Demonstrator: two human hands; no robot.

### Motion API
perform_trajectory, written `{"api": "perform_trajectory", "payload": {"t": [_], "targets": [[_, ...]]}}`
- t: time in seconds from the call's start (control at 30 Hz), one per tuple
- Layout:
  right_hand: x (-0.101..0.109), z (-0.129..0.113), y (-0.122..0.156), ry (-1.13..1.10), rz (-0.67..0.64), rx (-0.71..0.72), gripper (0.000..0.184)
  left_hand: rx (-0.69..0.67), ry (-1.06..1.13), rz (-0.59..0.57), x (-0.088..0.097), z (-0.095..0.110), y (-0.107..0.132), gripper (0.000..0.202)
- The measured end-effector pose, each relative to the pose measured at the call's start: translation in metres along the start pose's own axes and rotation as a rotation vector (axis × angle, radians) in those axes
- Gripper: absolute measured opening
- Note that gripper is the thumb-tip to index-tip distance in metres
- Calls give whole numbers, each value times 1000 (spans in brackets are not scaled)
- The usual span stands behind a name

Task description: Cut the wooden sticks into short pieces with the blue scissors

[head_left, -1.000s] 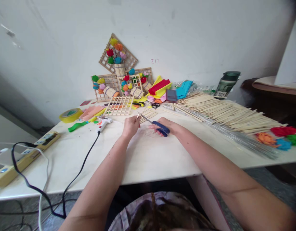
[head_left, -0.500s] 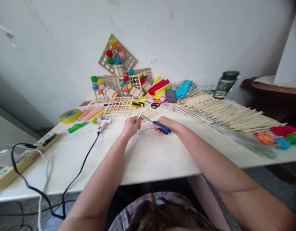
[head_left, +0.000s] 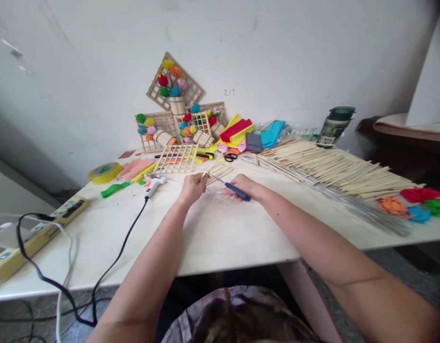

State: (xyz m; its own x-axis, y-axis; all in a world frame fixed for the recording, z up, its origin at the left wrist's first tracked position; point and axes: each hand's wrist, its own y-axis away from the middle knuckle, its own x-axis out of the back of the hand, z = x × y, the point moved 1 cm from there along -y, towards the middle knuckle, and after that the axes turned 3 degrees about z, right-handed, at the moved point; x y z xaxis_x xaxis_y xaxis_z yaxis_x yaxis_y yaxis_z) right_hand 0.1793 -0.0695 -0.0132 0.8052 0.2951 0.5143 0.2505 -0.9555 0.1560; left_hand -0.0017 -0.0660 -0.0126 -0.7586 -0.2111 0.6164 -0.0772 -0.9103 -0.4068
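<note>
Left grip (head_left: 193,188) pinches a stick (head_left: 205,174), presumably steadying it; right grip (head_left: 245,187) curls tightly round blue-handled scissors (head_left: 238,192), blades (head_left: 218,178) angled leftward.

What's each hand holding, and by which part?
Right hand: blue-handled scissors, held by the handles. Left hand: a pale wooden stick, pinched at the fingertips; where along its length can't be told, since fingers hide most of it.

Stick (head_left: 205,174) gripped in left hand (head_left: 193,187), scissors (head_left: 237,191) held in right hand (head_left: 247,185). Glue gun (head_left: 154,186) laid left of left hand, tape roll (head_left: 104,178) set farther left. Grid panel (head_left: 177,158) placed behind left hand. Skewer pile (head_left: 330,164) spread right of right hand, bottle (head_left: 334,127) set behind pile.
</note>
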Motion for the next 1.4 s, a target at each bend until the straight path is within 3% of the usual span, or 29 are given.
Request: {"api": "perform_trajectory", "payload": {"t": [0.73,0.93,1.27,1.4], "targets": [[-6,0,-2,-135,-66,-120,37,-11,-242,22,0,-15,-4,42],[-4,-2,-1,-109,-74,-132,40,51,-130,14,0,-11,-3,43],[7,-15,11,-87,-100,-116,35,141,170,-108,-4,3,2,40],[9,-11,7,-53,-101,-33,36,142,215,-138,-4,7,3,41]]}}
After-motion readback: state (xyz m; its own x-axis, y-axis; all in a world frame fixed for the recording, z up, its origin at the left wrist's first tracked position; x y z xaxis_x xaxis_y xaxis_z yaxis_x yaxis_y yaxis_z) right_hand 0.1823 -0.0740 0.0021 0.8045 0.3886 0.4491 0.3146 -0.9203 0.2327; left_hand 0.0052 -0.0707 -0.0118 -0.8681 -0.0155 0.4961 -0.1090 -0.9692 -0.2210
